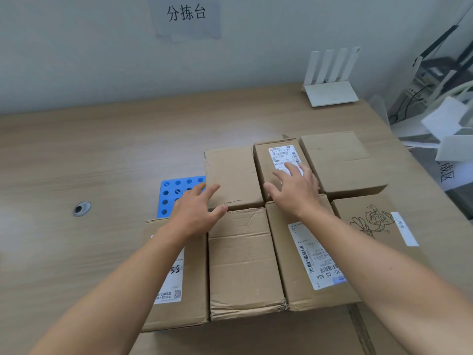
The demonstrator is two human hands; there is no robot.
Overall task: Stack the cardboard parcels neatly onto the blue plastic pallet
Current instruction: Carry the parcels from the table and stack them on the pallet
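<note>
Parcels: seven cardboard boxes packed tight in two rows on the wooden table [76, 155]. Blue plastic pallet [171, 193] is under the stack, with only its perforated left corner showing beside the back row.

Back row: plain parcel [231, 172], labelled parcel [266, 160], another plain one [337, 162]. Front row: QR-label parcel [189, 278], creased plain parcel [243, 262], barcode-label parcel [289, 265], cartoon-print parcel [368, 221].

My left hand [195, 212] has its fingers spread and straight at the near-left corner of the back plain parcel, gripping nothing; can't tell if it's actually in contact. My right hand [294, 189] lies flat, fingers apart, palm down on top of the labelled parcel, half covering its shipping label.

White router [330, 83] sits at the far table edge, paper sign [185, 14] on the wall, cable grommet [82, 208] at left.
</note>
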